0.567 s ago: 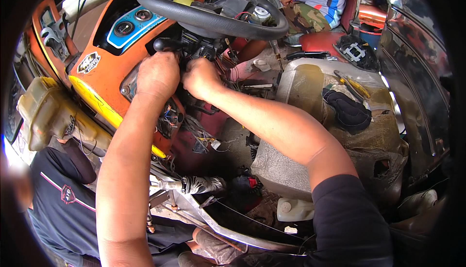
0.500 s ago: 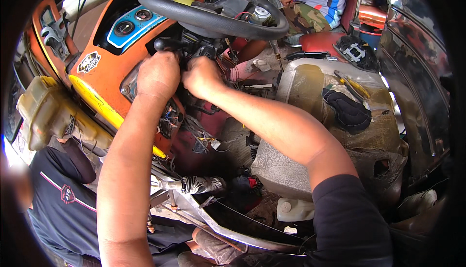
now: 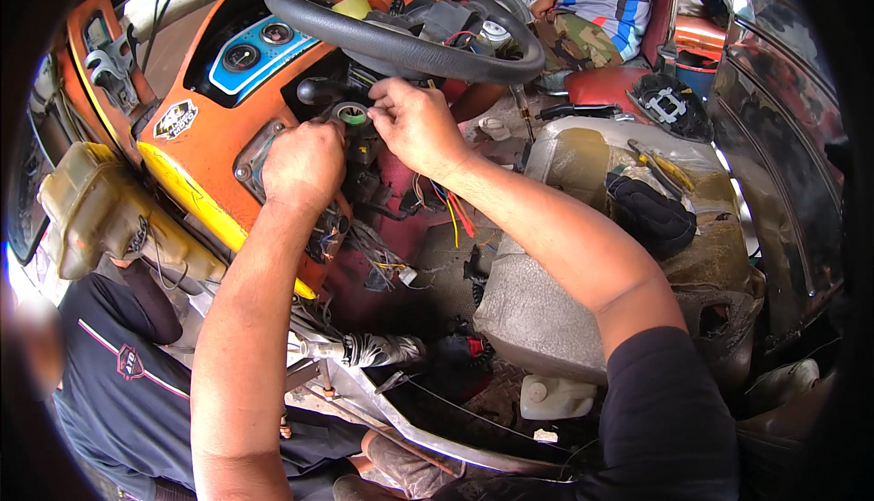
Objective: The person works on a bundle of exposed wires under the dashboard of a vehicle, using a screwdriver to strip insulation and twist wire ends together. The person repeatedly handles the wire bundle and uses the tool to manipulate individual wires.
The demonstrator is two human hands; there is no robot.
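Beneath the black steering wheel [image 3: 401,60], my left hand [image 3: 302,160] is closed beside the steering column, on something I cannot make out. Just past its knuckles is a round black part with a green ring [image 3: 351,114]. My right hand [image 3: 417,128] is curled beside that part, thumb and fingers bent together; whatever they pinch is too hidden to name. Coloured wires [image 3: 458,214] hang below my right wrist. A black stalk [image 3: 317,91] sticks out above my left hand, next to the orange dashboard [image 3: 209,164].
Right, a torn seat [image 3: 537,310] carries pliers [image 3: 665,169] and a black cloth item [image 3: 648,214]. A co-worker in dark clothing [image 3: 127,383] is lower left, by a translucent tank [image 3: 105,201]. Another person [image 3: 592,10] sits beyond the wheel. A small white jug [image 3: 555,396] lies low.
My right hand has risen and shifted right, exposing the green-ringed part and bringing coloured wires into view below it. My left hand sits slightly lower and to the right in the picture.
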